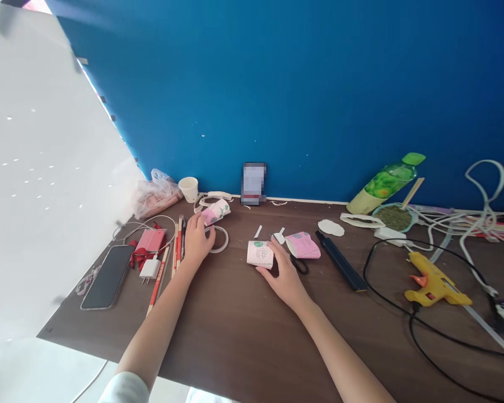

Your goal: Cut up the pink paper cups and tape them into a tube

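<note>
My left hand (pixel 199 239) rests on the dark table beside a white ring (pixel 220 239), its fingertips by a pink and white patterned piece (pixel 217 211). Whether those fingers grip anything is hard to make out. Near the middle, my right hand (pixel 280 267) has its thumb and fingers around the right side of a short white and pink patterned roll (pixel 259 254). A flattened pink piece (pixel 303 245) lies just right of that hand, partly over black-handled scissors (pixel 301 265). Small white paper scraps (pixel 279 237) lie behind my right hand.
Left: a phone (pixel 108 278), white charger (pixel 150 268), pencils (pixel 177 243) and paper cup (pixel 189 189). A second phone (pixel 253 183) leans on the blue wall. Right: a dark blue stick-like case (pixel 341 261), green-capped bottle (pixel 384 184), yellow glue gun (pixel 434 281) and tangled cables (pixel 466 224).
</note>
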{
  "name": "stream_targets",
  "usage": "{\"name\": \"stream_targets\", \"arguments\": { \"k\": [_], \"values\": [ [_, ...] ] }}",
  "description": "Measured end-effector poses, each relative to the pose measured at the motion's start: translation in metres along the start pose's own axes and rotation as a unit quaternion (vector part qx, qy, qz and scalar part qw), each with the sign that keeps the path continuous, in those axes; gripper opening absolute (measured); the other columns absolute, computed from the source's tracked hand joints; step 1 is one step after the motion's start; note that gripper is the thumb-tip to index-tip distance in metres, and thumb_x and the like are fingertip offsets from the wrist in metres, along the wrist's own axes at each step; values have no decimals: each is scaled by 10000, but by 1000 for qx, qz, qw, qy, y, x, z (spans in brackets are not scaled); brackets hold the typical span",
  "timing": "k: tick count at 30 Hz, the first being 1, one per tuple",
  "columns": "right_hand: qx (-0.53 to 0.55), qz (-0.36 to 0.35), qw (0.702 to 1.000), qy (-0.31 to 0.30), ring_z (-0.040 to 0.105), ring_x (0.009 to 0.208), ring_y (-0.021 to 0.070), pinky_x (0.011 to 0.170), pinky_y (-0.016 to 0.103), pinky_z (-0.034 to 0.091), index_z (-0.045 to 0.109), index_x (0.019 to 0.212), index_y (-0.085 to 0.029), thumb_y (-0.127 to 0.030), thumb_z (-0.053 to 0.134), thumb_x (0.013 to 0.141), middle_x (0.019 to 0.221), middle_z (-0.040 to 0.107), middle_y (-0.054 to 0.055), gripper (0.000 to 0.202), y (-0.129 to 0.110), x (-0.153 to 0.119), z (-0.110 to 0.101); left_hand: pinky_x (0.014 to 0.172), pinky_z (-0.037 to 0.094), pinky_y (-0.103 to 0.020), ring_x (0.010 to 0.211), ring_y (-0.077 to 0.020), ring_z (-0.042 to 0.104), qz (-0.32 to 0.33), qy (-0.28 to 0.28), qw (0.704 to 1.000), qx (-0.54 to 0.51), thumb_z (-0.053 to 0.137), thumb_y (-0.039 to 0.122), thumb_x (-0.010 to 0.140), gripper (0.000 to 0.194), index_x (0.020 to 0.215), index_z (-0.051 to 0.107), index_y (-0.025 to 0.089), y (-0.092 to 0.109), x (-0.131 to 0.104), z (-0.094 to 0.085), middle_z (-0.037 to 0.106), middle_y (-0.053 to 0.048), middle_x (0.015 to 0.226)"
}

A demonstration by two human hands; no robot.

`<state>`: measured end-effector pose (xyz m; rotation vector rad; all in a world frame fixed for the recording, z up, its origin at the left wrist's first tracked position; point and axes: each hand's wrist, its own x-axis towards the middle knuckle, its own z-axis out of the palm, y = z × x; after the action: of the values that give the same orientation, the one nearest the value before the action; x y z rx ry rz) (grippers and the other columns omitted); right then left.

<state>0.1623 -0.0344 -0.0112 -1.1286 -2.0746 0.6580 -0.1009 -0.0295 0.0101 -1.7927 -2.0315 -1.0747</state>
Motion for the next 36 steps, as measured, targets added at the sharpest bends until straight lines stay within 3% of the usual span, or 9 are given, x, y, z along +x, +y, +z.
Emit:
{"name": "stream_targets", "arguments": {
  "k": [4,8,12,16,21,25,29,36],
  "values": [
    [6,1,1000,-1,291,1357,263,1089,508,293,307,1356,-284,-367,537,846,1463,321,93,565,1,2,-1,880,439,-438,1011,-296,535,108,-139,984,20,583,317,771,182,899,587,187,15,-11,-21,598,-112,999],
    [24,10,1000,6,336,1333,268,1071,512,322,323,1336,-269,-354,529,853,1420,387,107,532,2,5,-1,840,458,-405,992,-273,536,161,-198,966,28,552,288,805,107,844,550,188,17,-26,-23,591,-101,996],
    [15,-1,1000,14,384,1302,277,1052,514,348,351,1304,-265,-339,529,852,1401,416,104,491,5,6,-1,786,463,-388,929,-255,562,139,-187,972,20,405,195,878,91,833,482,180,25,-30,-14,585,-109,916],
    [-34,-34,998,43,429,1263,286,1038,515,363,387,1286,-247,-325,543,845,1328,490,113,474,8,8,-1,604,449,-321,680,-216,587,11,-171,984,-56,324,248,918,109,908,406,177,50,-33,-5,571,-77,770],
    [-96,-81,989,83,398,1276,317,1025,540,362,354,1328,-204,-331,538,847,1354,445,156,530,11,14,3,658,451,-309,691,-184,584,-70,-165,961,-209,290,235,925,97,949,363,177,76,-44,4,567,-54,776],
    [-109,-86,987,83,380,1285,319,1023,545,361,281,1380,-211,-323,519,860,1370,416,163,583,14,15,4,765,448,-338,770,-175,563,-67,-189,946,-255,316,216,921,168,1068,371,155,77,-51,8,562,-58,827],
    [-105,-61,989,80,345,1307,316,1027,545,359,236,1401,-225,-315,513,867,1402,364,163,608,12,14,2,771,452,-339,765,-172,562,-47,-212,937,-274,307,230,931,199,1097,394,160,74,-53,9,579,-63,846],
    [-88,-72,985,130,419,1245,290,998,516,406,351,1323,-211,-280,540,856,1306,453,157,509,8,11,1,764,466,-351,818,-198,606,13,-199,947,-253,346,254,932,174,1053,449,181,71,-58,8,641,-60,843]
  ]
}}
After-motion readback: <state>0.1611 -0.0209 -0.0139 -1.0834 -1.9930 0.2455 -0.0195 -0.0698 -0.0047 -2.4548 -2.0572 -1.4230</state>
